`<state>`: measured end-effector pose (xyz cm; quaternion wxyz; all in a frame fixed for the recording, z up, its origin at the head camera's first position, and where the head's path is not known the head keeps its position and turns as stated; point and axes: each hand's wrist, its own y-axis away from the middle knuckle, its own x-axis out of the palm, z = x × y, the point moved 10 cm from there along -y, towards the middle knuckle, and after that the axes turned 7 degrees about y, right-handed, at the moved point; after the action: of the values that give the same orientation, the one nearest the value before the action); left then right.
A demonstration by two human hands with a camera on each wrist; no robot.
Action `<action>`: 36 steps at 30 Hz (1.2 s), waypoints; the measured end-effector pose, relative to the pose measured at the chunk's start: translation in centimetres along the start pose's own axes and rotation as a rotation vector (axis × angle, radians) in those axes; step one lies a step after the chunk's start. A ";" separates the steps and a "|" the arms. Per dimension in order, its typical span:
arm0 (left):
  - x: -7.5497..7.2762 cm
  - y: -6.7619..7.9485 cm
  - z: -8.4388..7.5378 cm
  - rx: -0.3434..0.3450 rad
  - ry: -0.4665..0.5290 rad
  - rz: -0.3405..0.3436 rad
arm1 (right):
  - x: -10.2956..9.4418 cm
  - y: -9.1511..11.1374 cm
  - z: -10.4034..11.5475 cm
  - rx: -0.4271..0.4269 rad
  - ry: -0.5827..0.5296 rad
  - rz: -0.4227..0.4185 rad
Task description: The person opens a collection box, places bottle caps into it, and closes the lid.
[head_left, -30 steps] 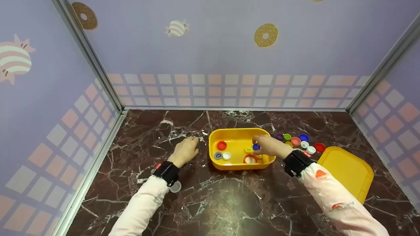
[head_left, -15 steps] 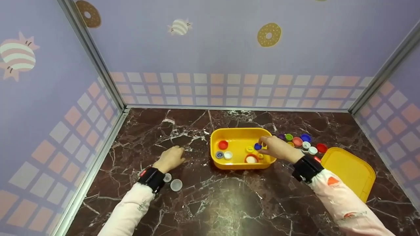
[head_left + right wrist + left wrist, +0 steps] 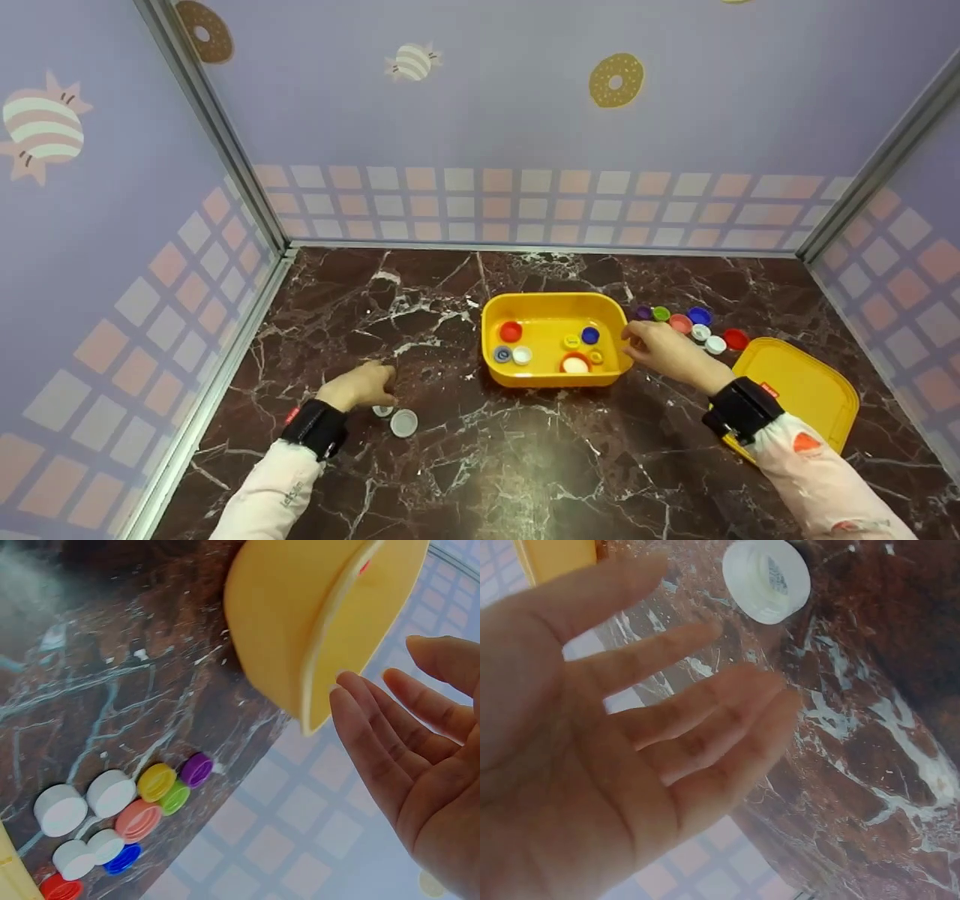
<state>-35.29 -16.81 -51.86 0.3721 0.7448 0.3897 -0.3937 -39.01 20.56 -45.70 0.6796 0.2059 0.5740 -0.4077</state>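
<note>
My left hand [image 3: 360, 386] hovers at the left with its fingers loose and nothing in them. Just under it are a small white cap [image 3: 382, 411], partly covered by the hand, and a larger translucent white cap [image 3: 403, 423]. My right hand [image 3: 667, 352] is at the right end of the yellow box [image 3: 540, 381], fingers relaxed and holding nothing, as the right wrist view confirms. Inside the box lie a blue cap [image 3: 590, 335], a red cap [image 3: 511, 331], a grey-blue cap [image 3: 502, 354], a white cap [image 3: 521, 355], yellow caps [image 3: 571, 342] and a red-rimmed white cap [image 3: 576, 365].
Right of the box is a loose group of bottle caps, among them a purple cap [image 3: 196, 770], an orange-pink cap [image 3: 139, 820] and white caps [image 3: 60, 810]. A yellow lid [image 3: 806, 386] lies at the far right. Patterned walls enclose the marbled table [image 3: 510, 465].
My right hand has let go of the blue cap inside the box and drawn back to the right. My left hand has moved left and toward me, over the white caps.
</note>
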 end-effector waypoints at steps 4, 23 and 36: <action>1.0 0.6 0.6 -0.079 0.027 0.063 | -0.5 0.8 -0.4 0.013 -0.010 -0.027; 1.6 0.3 -0.4 0.091 0.034 -0.089 | 0.4 2.3 -2.2 0.112 -0.057 0.055; -1.1 -1.0 -1.5 0.150 -0.012 -0.217 | 0.5 3.5 -2.6 0.101 -0.031 0.027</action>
<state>-36.09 -15.38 -50.53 0.2729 0.7218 0.4351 -0.4639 -37.82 24.34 -47.48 0.6827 0.2413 0.5392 -0.4300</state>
